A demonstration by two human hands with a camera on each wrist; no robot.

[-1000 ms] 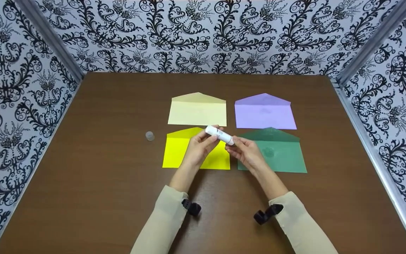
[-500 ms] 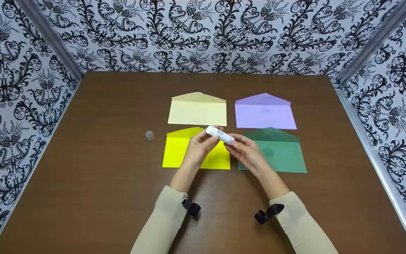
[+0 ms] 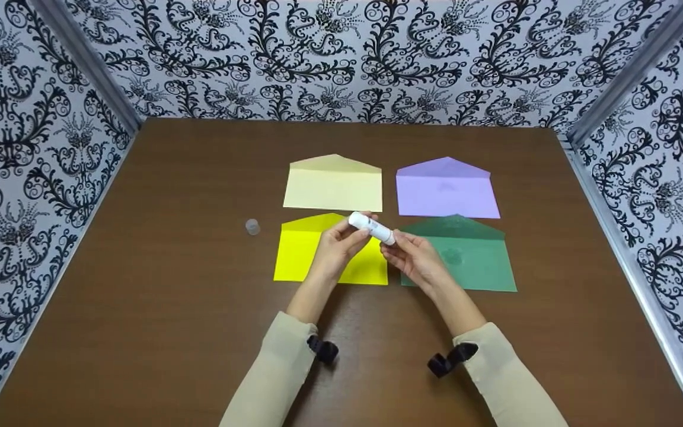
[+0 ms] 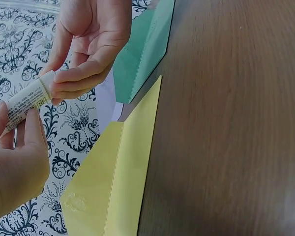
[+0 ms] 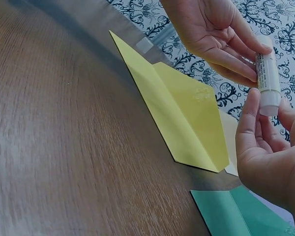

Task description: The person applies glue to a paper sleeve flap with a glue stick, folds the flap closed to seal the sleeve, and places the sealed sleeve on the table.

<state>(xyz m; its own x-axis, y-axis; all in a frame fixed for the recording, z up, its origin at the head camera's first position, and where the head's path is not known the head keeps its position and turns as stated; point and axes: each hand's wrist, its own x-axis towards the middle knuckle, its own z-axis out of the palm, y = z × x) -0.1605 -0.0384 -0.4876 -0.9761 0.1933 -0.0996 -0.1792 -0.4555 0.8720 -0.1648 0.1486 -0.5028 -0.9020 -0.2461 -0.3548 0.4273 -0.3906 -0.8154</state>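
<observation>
Barely shifted — both hands (image 3: 377,252) pinch white glue stick (image 3: 371,228), label print unreadable.

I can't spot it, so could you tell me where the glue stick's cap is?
In the head view, the cap sits on the table, left of the yellow envelope.

Brown wooden table (image 3: 169,308) amid black-and-white ornate patterned walls (image 3: 33,154).

The glue stick (image 3: 371,228) has its label print too small to read. The left hand (image 3: 337,248) covers part of the yellow envelope (image 3: 300,252), while the right hand (image 3: 415,258) hides the green envelope's (image 3: 478,261) near left corner. The small clear cap (image 3: 252,227), well left of the grip, is too tiny to make out.
</observation>
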